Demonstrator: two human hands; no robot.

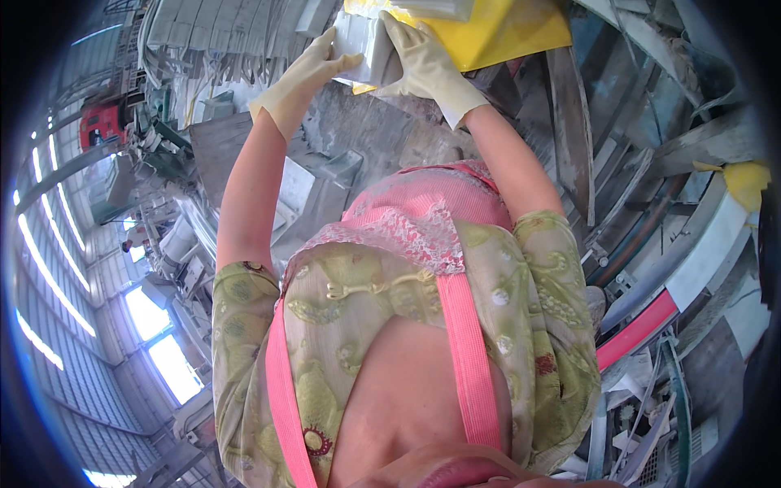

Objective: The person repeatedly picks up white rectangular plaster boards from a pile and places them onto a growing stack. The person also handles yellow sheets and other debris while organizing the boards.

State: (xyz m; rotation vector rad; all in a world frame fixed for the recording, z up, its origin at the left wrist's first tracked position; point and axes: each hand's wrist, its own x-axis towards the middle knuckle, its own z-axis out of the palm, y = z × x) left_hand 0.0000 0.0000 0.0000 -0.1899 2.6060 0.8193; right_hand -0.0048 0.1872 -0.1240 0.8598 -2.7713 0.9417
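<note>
At the far left of the head view a red machine (pixel 102 124) stands deep in a factory hall, with bright windows (pixel 163 346) lower down. Next comes a stack of pale grey moulded pieces (pixel 215 37) along the upper edge, and beside it a grey slab surface (pixel 244 142) that runs under the arms.

The left hand (pixel 305 77), in a cream rubber glove, reaches up with its fingers spread and pressed against the left side of a white wrapped block (pixel 366 50). The block sits near the top edge of the view, just in front of a yellow tray (pixel 508 32) and partly touching it. The right hand (pixel 427 69), gloved alike, has its grip clamped on the right side of the block, fingers over its top.

Further right, grey boards (pixel 573 130) lean upright, and a pink-red bar (pixel 643 329) crosses the lower right beside a curved white edge (pixel 716 244) with a yellow scrap (pixel 747 183) on it.
</note>
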